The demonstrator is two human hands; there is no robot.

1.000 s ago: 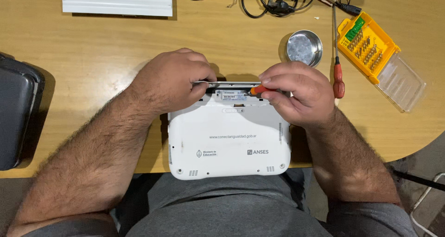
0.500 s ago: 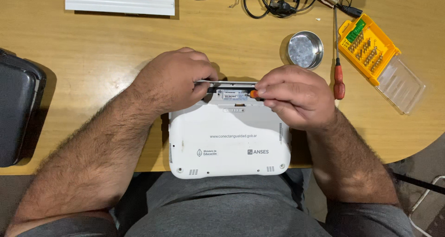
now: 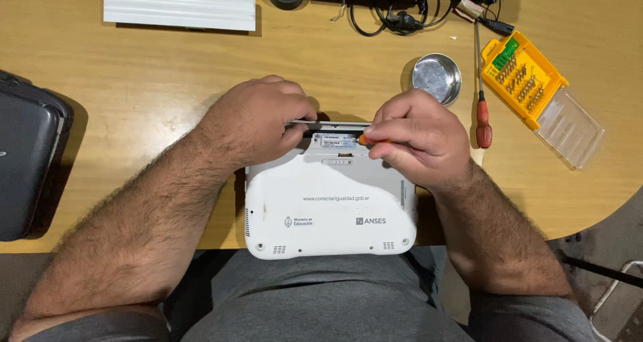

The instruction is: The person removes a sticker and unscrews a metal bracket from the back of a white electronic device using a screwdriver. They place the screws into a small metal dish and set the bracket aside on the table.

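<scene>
Far left edge: dark case; upper left: white plastic strip on the wooden table. Centre: small white laptop, underside up, rounded corners, open battery bay along its far edge, overhanging the table's near edge; left hand clamped over its upper-left corner, right hand closed on an orange-handled screwdriver — best kept square to the screw, casing pinned firmly. Upper right: round metal dish, red-handled screwdriver, yellow bit case.
</scene>
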